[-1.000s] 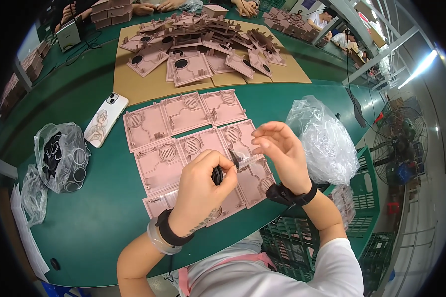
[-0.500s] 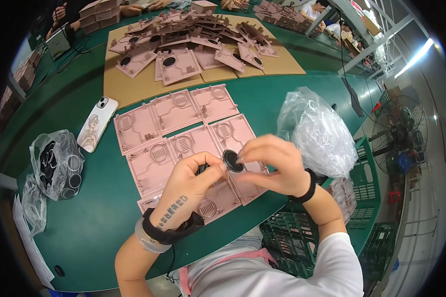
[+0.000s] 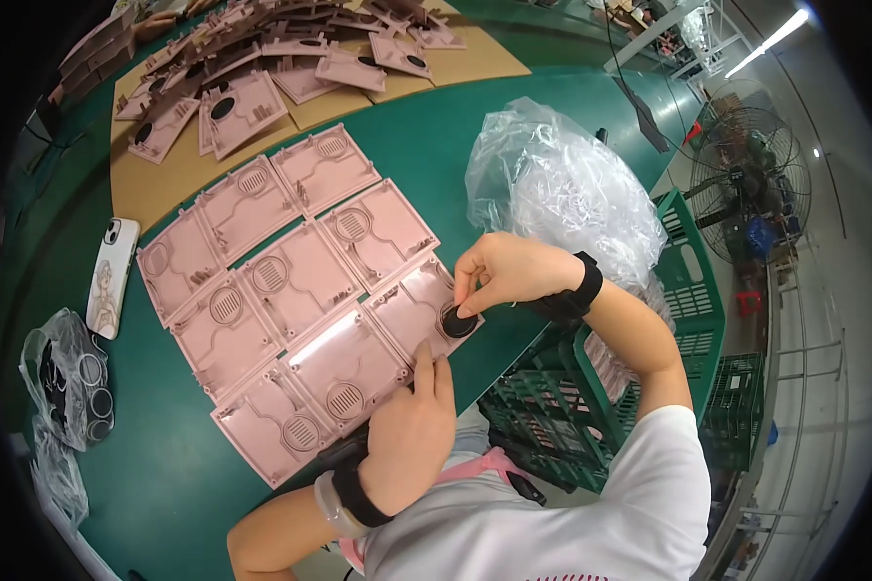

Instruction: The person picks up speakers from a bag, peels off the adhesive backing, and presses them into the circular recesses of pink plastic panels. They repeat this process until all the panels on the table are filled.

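Observation:
Several pink plastic panels (image 3: 305,259) lie in rows on the table, each with a round slotted grille. My right hand (image 3: 515,271) pinches a black round disc (image 3: 458,321) at its edge. The disc rests at the grille of the nearest panel on the right (image 3: 404,308); whether it is fully seated cannot be made out. My left hand (image 3: 419,426) has its fingers stretched out, the tips touching the near edge of that same panel. Nothing shows in the left hand, though its palm is hidden.
Farther back, a heap of pink panels with black discs (image 3: 247,105) covers cardboard (image 3: 310,114). A large clear plastic bag (image 3: 572,194) stands right, by green crates (image 3: 693,315). A phone (image 3: 112,276) and a bag of black discs and rings (image 3: 73,378) lie left.
Both hands have parted; the left has let go of the disc and reached down to a panel's edge. The right has brought the disc down to that panel's grille. The view has swung right.

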A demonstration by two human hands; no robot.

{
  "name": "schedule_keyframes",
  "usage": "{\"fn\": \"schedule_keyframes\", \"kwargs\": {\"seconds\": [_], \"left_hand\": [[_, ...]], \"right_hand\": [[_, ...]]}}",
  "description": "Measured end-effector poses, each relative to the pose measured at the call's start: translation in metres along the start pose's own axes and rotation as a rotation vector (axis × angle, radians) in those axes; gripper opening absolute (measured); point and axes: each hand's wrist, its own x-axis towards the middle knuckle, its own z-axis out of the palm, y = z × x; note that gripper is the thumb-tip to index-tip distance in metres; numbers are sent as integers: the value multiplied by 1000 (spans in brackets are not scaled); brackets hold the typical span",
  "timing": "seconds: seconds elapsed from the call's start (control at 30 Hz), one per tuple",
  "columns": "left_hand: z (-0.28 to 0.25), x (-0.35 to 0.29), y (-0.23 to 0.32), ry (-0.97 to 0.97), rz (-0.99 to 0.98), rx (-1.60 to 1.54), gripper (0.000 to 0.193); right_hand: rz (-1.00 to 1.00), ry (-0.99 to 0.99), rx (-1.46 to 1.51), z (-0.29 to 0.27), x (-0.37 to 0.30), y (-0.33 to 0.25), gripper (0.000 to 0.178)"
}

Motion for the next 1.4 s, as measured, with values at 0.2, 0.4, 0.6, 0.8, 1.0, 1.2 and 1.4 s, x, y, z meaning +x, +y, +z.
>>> {"fn": "schedule_keyframes", "kwargs": {"seconds": [0.2, 0.4, 0.6, 0.8, 1.0, 1.2, 1.4], "left_hand": [[11, 15, 8, -3, -74, 81, 45], [17, 19, 13, 10, -119, 187, 43], [20, 20, 13, 9, -118, 241, 43], [18, 19, 12, -5, -105, 271, 43], [21, 20, 13, -17, -119, 272, 45], [26, 24, 21, -16, -126, 410, 51], [29, 25, 20, -37, -123, 465, 53]], "right_hand": [[19, 99, -73, 7, 2, 7, 16], [-60, 179, -117, 12, 0, 16, 17], [-30, 179, -112, 13, -1, 16, 16], [-15, 172, -127, 14, 0, 18, 17], [-12, 186, -131, 16, 1, 19, 17], [-16, 220, -163, 18, 0, 18, 15], [-15, 279, -204, 21, -2, 20, 15]]}}
